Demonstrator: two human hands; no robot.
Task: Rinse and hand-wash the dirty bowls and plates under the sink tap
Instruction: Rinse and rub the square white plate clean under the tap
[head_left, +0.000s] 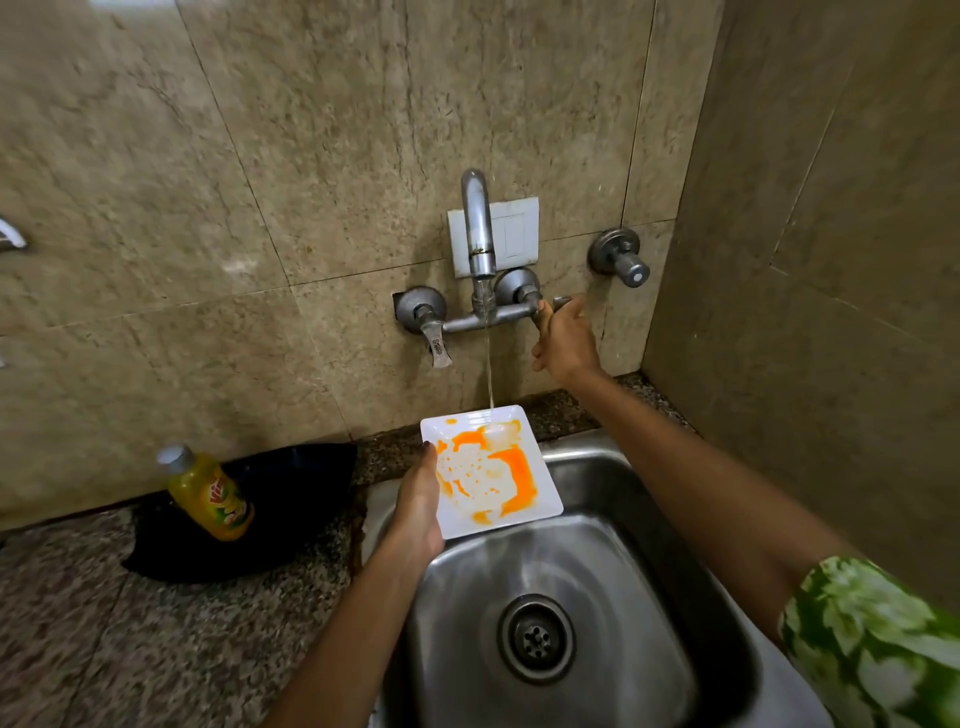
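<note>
Tiled wall (311, 156), mottled beige, fills the upper frame. Speckled stone counter (104, 623) runs left of the sink.

Steel sink (597, 519), landmark for the rest: basin wet, round drain (536, 638) at its bottom centre.

Tap (479, 228) mounted on the wall straight behind the sink, curved spout pointing down. A thin stream of water (489, 364) falls from it. Left lever (435, 343) hangs down; a separate round valve (621, 258) sits on the wall up and to the right of the tap.

Dark cloth (291, 499) lies crumpled on the counter just left of the sink. Yellow bottle (208, 493) with a silver cap stands tilted on the cloth, farther left.

Square white plate (498, 488), smeared with orange residue, held over the sink's back left corner, tilted, its far edge under the stream.

Left hand (415, 514) grips the plate's left edge, thumb on the top face, fingers curled beneath and hidden.

Right hand (566, 338) reaches up behind the sink to the tap's right lever (558, 303), fingers closed around it. Green patterned sleeve (872, 639) at the upper arm, right of the sink.
</note>
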